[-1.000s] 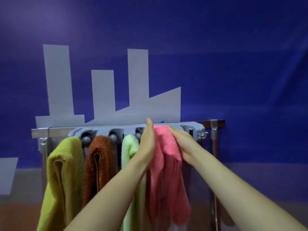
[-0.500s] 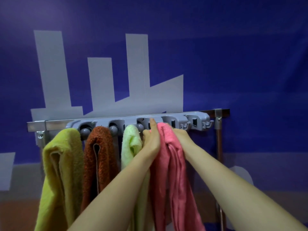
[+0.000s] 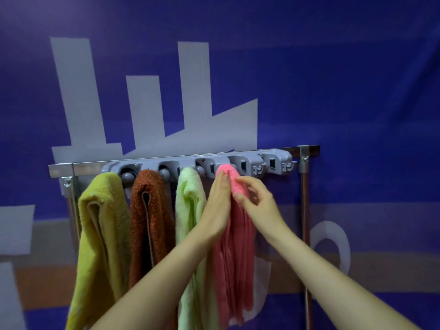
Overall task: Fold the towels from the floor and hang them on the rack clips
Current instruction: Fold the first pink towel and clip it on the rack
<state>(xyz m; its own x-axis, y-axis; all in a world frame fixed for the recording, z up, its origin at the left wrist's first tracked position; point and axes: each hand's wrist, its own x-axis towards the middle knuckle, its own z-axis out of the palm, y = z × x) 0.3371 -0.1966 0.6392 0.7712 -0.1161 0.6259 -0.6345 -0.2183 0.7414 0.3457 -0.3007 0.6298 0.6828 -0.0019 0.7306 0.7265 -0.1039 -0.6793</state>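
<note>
A grey clip strip (image 3: 247, 159) runs along a metal rail (image 3: 83, 166). A folded pink towel (image 3: 234, 258) hangs from its fourth clip, its top bunched just under the strip. My left hand (image 3: 217, 206) presses flat against the towel's left side, fingers straight and pointing up. My right hand (image 3: 259, 203) pinches the towel's upper right side between thumb and fingertips. The yellow towel (image 3: 100, 234), brown towel (image 3: 150, 222) and light green towel (image 3: 190, 210) hang from the three clips to the left.
The last clip (image 3: 273, 163) at the strip's right end holds nothing, with small hooks beside it. A metal post (image 3: 306, 222) stands under the rail's right end, another under the left end. A blue printed backdrop hangs right behind the rack.
The pink towel's top has gone up to the fourth clip and now hangs narrower. My right hand has come from the towel's top edge to its right front side.
</note>
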